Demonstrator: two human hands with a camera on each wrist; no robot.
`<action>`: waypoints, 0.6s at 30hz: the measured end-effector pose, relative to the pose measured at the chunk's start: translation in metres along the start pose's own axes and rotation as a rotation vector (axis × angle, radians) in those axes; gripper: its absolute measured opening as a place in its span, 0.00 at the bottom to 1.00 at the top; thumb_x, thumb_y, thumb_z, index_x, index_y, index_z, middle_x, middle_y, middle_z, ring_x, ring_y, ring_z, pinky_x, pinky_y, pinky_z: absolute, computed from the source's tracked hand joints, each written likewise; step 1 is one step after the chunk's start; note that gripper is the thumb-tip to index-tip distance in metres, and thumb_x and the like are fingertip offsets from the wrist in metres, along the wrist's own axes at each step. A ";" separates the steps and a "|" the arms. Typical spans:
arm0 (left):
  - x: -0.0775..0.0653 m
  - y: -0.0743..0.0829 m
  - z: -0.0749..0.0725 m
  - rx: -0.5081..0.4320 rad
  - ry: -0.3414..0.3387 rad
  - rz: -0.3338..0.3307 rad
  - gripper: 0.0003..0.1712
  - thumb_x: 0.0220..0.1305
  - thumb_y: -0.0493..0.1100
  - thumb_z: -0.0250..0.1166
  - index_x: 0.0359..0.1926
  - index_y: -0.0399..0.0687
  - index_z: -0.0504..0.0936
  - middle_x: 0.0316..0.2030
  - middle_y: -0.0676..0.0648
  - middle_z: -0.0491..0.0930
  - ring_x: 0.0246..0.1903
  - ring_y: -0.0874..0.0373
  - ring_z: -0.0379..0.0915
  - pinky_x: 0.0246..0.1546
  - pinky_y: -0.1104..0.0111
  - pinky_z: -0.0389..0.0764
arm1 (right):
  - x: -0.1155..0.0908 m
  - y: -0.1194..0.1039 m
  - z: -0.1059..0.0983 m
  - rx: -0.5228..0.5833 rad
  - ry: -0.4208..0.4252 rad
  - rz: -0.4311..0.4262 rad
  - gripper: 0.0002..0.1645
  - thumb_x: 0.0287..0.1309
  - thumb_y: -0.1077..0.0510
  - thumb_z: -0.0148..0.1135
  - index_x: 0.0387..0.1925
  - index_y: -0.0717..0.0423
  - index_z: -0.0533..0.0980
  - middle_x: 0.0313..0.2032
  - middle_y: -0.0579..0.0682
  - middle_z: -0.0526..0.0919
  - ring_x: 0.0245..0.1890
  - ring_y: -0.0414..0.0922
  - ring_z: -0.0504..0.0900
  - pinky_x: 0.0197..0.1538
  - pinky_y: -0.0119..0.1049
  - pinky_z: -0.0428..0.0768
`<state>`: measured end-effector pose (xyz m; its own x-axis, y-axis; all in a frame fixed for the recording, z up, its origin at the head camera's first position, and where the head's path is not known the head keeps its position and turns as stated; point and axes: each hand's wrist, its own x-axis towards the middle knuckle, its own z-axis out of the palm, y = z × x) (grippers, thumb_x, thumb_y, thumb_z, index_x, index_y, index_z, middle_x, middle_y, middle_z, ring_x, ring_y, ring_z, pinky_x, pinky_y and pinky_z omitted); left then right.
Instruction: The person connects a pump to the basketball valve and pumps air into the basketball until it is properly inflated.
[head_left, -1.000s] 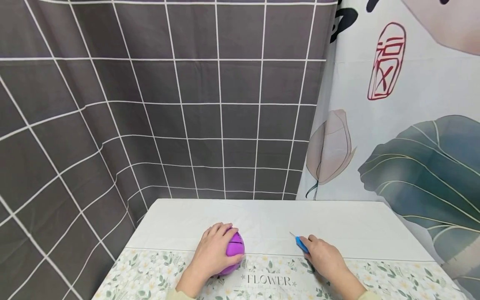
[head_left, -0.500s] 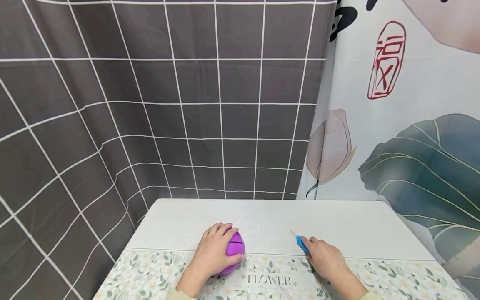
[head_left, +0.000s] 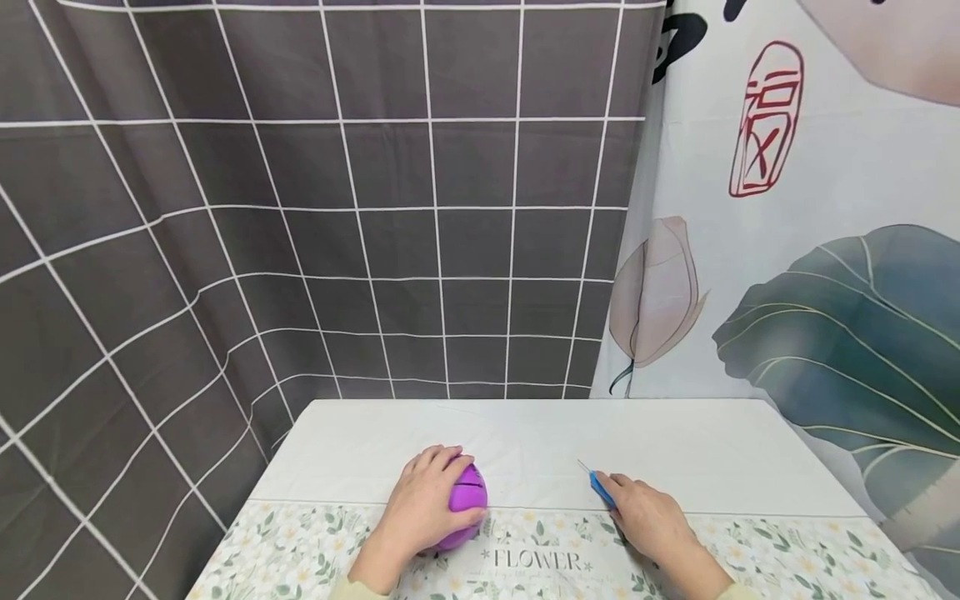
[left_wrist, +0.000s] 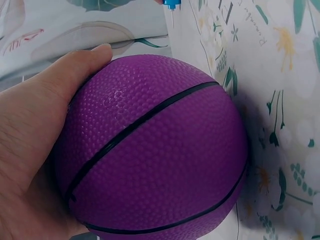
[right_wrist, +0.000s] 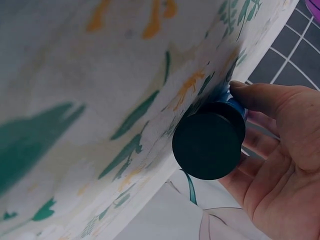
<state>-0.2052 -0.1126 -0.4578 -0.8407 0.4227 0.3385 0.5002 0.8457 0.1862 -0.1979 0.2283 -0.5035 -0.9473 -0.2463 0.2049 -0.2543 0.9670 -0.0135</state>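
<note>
My left hand (head_left: pixel 427 504) grips a small purple basketball (head_left: pixel 469 500) on its left side, fingers over the top and thumb at the near side. Black seams and a pebbled surface show on the ball in the left wrist view, where it sits against the flowered cloth. A short way to the right, my right hand (head_left: pixel 651 515) holds a slim blue ball pump (head_left: pixel 602 490), its thin needle pointing away and to the left. Seen from the right wrist, the pump's round black end (right_wrist: pixel 207 146) faces the camera, with thumb and fingers around the body behind it.
Both hands are over a table (head_left: pixel 525 450) covered by a white cloth with a flowered front part and the printed word FLOWER. A dark checked curtain (head_left: pixel 480 242) hangs behind and left, and a white leaf-print curtain (head_left: pixel 690 158) at the right.
The head view has shifted very slightly. Both hands keep their hold on the ball and the pump, almost still.
</note>
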 end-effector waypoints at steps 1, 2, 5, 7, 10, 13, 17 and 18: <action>-0.001 -0.001 0.000 -0.001 0.003 0.001 0.42 0.51 0.69 0.73 0.63 0.55 0.79 0.63 0.46 0.75 0.65 0.43 0.67 0.64 0.44 0.70 | 0.000 -0.001 0.001 -0.002 0.000 -0.001 0.33 0.53 0.56 0.75 0.62 0.54 0.77 0.51 0.55 0.85 0.42 0.51 0.86 0.39 0.45 0.87; -0.002 -0.002 -0.001 -0.002 0.010 0.006 0.42 0.50 0.69 0.73 0.63 0.55 0.79 0.63 0.46 0.75 0.65 0.43 0.67 0.64 0.44 0.71 | 0.000 -0.001 0.001 -0.004 0.003 -0.004 0.34 0.53 0.56 0.76 0.62 0.54 0.77 0.51 0.55 0.85 0.42 0.51 0.86 0.38 0.45 0.87; -0.005 -0.003 -0.002 -0.007 0.027 0.019 0.43 0.50 0.68 0.74 0.63 0.54 0.79 0.63 0.45 0.75 0.64 0.41 0.68 0.64 0.43 0.71 | -0.001 -0.002 0.000 -0.008 0.006 -0.009 0.34 0.52 0.55 0.76 0.61 0.55 0.78 0.49 0.55 0.85 0.40 0.50 0.86 0.37 0.44 0.87; -0.005 -0.004 -0.003 -0.019 0.038 0.030 0.43 0.50 0.68 0.74 0.63 0.54 0.78 0.64 0.45 0.74 0.65 0.40 0.67 0.65 0.42 0.70 | 0.000 -0.002 -0.002 -0.007 0.006 -0.012 0.34 0.52 0.56 0.76 0.61 0.55 0.77 0.49 0.55 0.85 0.40 0.51 0.86 0.37 0.44 0.87; -0.003 -0.003 -0.004 -0.038 0.033 0.041 0.43 0.51 0.68 0.74 0.64 0.54 0.77 0.66 0.44 0.73 0.67 0.39 0.66 0.66 0.41 0.68 | 0.000 0.000 -0.006 -0.003 -0.006 -0.006 0.33 0.53 0.55 0.75 0.62 0.56 0.77 0.49 0.55 0.85 0.41 0.51 0.86 0.38 0.45 0.87; -0.001 -0.002 -0.006 -0.059 0.013 0.042 0.44 0.51 0.69 0.73 0.65 0.55 0.76 0.67 0.44 0.72 0.68 0.38 0.65 0.67 0.40 0.67 | 0.000 0.003 -0.009 -0.004 -0.024 0.000 0.33 0.56 0.54 0.74 0.62 0.56 0.76 0.49 0.55 0.84 0.41 0.51 0.86 0.39 0.46 0.87; -0.001 -0.003 -0.009 -0.074 -0.014 0.040 0.45 0.52 0.71 0.71 0.67 0.57 0.75 0.69 0.45 0.71 0.70 0.39 0.63 0.67 0.41 0.67 | 0.000 0.007 -0.013 0.000 -0.039 0.003 0.34 0.56 0.53 0.74 0.63 0.57 0.76 0.49 0.57 0.84 0.41 0.52 0.86 0.39 0.48 0.87; -0.001 -0.004 -0.010 -0.076 -0.019 0.040 0.45 0.53 0.71 0.71 0.68 0.57 0.74 0.69 0.45 0.71 0.70 0.40 0.63 0.68 0.41 0.67 | 0.000 0.008 -0.015 0.003 -0.038 0.002 0.34 0.56 0.53 0.74 0.63 0.58 0.76 0.49 0.57 0.84 0.41 0.52 0.86 0.39 0.48 0.87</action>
